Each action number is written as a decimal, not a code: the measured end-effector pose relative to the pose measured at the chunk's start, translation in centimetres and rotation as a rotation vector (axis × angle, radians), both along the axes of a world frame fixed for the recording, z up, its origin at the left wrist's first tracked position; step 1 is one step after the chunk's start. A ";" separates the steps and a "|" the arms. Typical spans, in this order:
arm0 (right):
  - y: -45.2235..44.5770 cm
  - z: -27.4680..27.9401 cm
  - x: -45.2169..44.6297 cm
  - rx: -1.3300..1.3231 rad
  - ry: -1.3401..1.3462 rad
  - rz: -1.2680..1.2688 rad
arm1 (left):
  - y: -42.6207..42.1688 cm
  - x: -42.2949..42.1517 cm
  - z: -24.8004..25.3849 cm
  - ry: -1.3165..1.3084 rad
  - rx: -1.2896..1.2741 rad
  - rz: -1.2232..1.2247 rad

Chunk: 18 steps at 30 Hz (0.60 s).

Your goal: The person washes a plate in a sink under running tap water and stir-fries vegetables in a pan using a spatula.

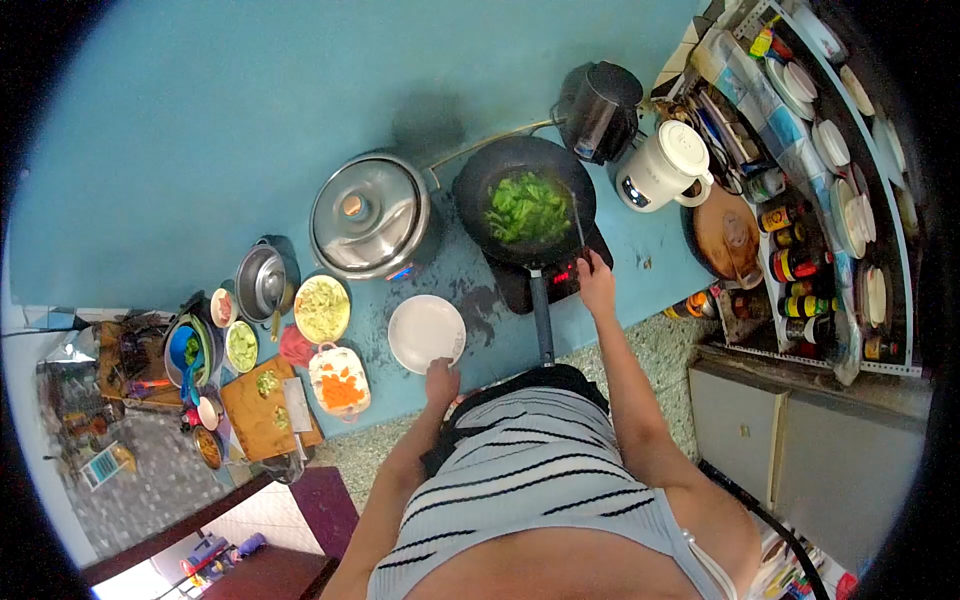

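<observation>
A dark wok [478,205] with chopped green leafy vegetables [527,208] in it sits on a black induction cooker [510,290] with lit red digits. My right hand [597,284] is closed round the handle of a spatula [577,218], whose far end reaches into the wok; its blade is hard to make out. The wok's long handle [542,318] points towards my body. At the near rim of an empty white plate [427,332], my left hand [442,381] grips the edge. The plate lies on the blue counter, left of the wok handle.
A lidded steel pot [370,215] stands left of the wok. Further left are bowls of cut vegetables [322,309], a dish of chopped carrot [340,385] and a cutting board [250,405]. A white electric kettle [660,170] and shelves of bottles [795,265] are on the right.
</observation>
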State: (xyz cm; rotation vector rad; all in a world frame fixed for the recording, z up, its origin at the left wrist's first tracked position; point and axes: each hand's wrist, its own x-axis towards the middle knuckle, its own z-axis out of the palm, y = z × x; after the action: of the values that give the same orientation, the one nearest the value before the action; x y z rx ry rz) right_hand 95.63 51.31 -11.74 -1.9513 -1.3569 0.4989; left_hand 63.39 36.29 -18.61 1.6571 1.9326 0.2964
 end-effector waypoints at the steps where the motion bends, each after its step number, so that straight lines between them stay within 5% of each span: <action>1: 0.2 -0.3 0.4 -0.033 0.049 0.061 | 0.0 0.1 0.2 -0.005 -0.015 0.010; 4: -0.1 2.2 0.6 -0.249 0.257 0.092 | -0.2 0.8 0.3 -0.008 0.003 0.038; 11: -0.3 0.5 0.7 -0.234 0.244 0.120 | -0.1 1.5 0.2 -0.003 -0.014 0.040; 18: -1.0 2.2 0.9 -0.311 0.538 0.157 | -0.6 2.6 0.0 -0.010 -0.043 0.089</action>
State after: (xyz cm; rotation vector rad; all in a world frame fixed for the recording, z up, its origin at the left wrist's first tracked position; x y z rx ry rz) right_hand 96.49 50.31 -9.53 -1.7610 -1.1286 1.2720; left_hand 65.99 35.71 -18.56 1.5424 1.9946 0.2950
